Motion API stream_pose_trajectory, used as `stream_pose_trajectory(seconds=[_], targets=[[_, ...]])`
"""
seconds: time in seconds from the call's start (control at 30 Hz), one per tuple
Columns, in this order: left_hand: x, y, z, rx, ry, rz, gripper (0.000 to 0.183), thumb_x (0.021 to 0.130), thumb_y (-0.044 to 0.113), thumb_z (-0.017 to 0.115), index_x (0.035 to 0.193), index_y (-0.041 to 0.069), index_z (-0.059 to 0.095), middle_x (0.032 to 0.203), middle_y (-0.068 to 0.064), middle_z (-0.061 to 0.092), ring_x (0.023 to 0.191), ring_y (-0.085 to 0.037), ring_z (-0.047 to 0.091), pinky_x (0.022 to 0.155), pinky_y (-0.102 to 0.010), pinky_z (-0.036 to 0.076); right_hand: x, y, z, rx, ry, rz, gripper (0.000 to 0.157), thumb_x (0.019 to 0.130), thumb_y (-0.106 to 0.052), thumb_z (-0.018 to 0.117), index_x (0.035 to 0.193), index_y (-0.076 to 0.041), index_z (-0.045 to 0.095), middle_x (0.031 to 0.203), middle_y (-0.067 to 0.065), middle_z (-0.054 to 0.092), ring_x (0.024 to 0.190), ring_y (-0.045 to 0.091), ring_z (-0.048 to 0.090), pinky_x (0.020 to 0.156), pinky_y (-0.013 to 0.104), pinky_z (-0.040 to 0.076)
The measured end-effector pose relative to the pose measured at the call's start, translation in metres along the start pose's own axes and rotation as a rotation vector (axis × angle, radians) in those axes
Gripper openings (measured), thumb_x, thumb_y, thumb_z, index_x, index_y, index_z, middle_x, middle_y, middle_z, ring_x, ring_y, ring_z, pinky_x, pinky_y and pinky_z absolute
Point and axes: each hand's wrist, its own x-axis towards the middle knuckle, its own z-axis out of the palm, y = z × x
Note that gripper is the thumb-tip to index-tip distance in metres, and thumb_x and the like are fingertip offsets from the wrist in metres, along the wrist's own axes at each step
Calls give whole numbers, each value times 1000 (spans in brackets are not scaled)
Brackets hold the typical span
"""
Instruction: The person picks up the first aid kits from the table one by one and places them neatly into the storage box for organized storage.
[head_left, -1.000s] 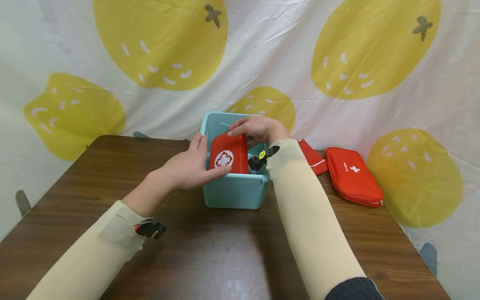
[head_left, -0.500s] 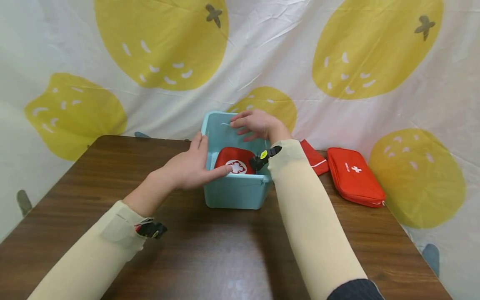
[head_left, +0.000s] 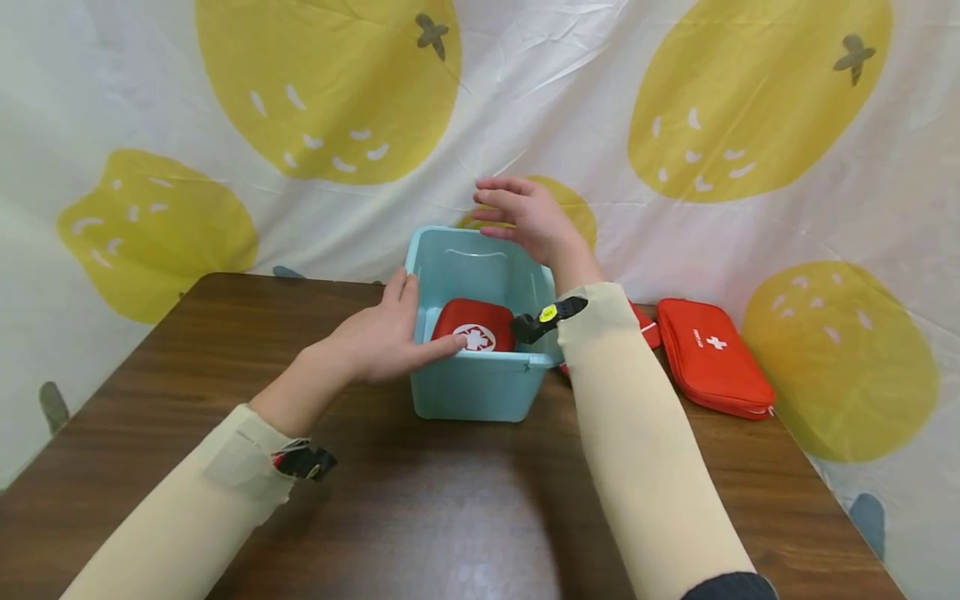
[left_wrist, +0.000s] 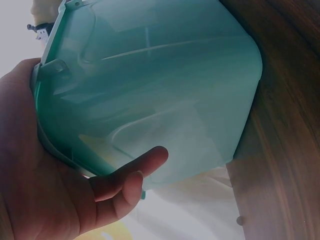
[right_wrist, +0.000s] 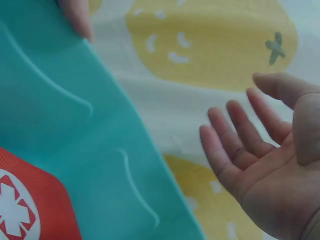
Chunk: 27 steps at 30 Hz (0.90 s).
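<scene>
A light blue plastic storage bin stands on the table. Inside it lies a red first aid pouch with a white round emblem, low down near the front wall. My left hand holds the bin's rim at the near left corner, its thumb across the front edge. Some of its fingers show outside the wall in the left wrist view. Above the bin's far right side my right hand is raised, fingers spread and relaxed, palm bare in the right wrist view.
To the right lies a flat red first aid case with a white cross. Another red item is partly hidden behind the right forearm. A fruit-print cloth hangs behind the brown wooden table.
The right hand has let go of the red pouch, which has dropped down inside the bin, and has risen up and away. My left hand has stayed at the rim.
</scene>
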Motion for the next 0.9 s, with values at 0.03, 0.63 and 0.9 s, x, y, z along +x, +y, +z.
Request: stream_pose_trajectory(seconds=[0.03,0.63,0.9], targets=[[0,0,0,-1,2,1,130,92,88,54,176,4,0,183,-14,5,131,-42,65,107,-56,59,-2,-4,-1,30,6,-18,50,111,-21,64,156,-1,55,152,16,62,140,38,64,119,48,53],[2,0,3,11,24,41,128,94,86,54,175,4,0,183,-13,5,120,-40,70,103,-53,60,-77,-1,-86,90,173,-218,13,108,-12,67,110,-15,79,106,-1,78,100,18,78,87,27,65],[5,0,0,7,19,39,129,93,87,54,176,4,0,182,-13,6,122,-40,69,105,-54,59,-100,34,-113,-223,214,-148,15,109,-18,67,120,-12,74,109,-7,74,98,11,75,85,22,63]])
